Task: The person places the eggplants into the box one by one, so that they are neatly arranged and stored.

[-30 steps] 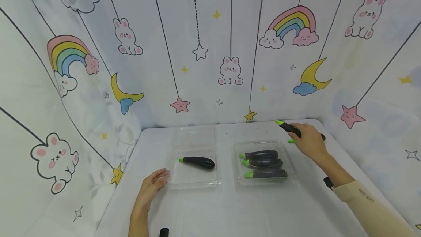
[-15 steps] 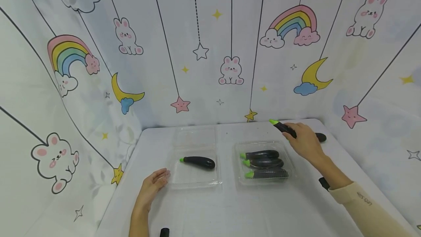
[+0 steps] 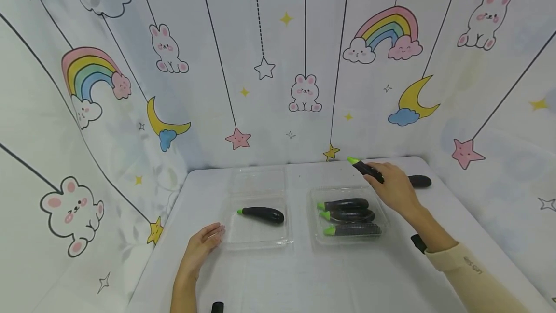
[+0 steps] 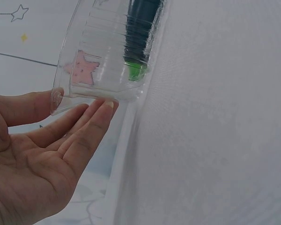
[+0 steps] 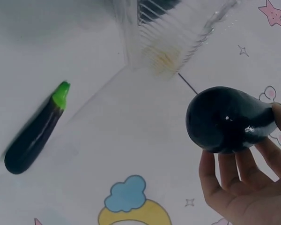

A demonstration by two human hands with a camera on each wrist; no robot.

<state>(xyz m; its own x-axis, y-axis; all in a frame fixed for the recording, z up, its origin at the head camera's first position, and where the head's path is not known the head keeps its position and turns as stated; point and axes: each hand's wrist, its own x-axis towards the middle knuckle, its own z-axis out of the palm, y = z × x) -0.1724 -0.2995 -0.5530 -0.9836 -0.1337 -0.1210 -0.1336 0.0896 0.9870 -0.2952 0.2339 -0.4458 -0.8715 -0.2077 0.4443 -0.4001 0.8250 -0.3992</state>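
My right hand (image 3: pixel 393 186) holds a dark eggplant (image 3: pixel 367 170) with a bright green stem above the table's back right. In the right wrist view, my thumb and fingers grip this glossy eggplant (image 5: pixel 225 121), its rounded end facing the camera. My left hand (image 3: pixel 201 247) touches the left side of a clear plastic box (image 3: pixel 256 244), fingers straight; the left wrist view has the thumb at the rim and fingertips (image 4: pixel 105 110) against the wall. One eggplant (image 3: pixel 262 214) lies in that box. A second clear box (image 3: pixel 319 241) holds three eggplants (image 3: pixel 349 215) side by side.
Another eggplant (image 3: pixel 420 181) lies at the table's back right, partly behind my right hand; it shows whole in the right wrist view (image 5: pixel 35 131). The left box's clear lid (image 3: pixel 257 180) lies folded back. Printed white cloth (image 3: pixel 278 124) walls the white table (image 3: pixel 295 279).
My right hand has moved left with its eggplant, toward the right-hand box, uncovering more of the eggplant behind it. My left hand has stayed at the left box.
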